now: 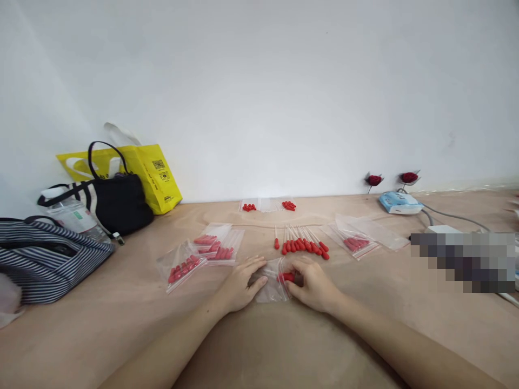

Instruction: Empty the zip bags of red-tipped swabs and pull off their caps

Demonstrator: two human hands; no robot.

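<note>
left hand point(248, 282) loosely spread on a clear bag point(271, 294), right hand point(311, 282) grasping red-bulbed droppers point(287, 277) at its mouth; other bags point(172, 256) hold more.

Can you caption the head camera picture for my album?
Left hand and right hand at a clear bag, red-tipped sticks fanned beyond.

Diffuse light covers the wall point(259, 97); slight glare marks the plastic bag point(270, 294); pixelation obscures an area at right.
</note>
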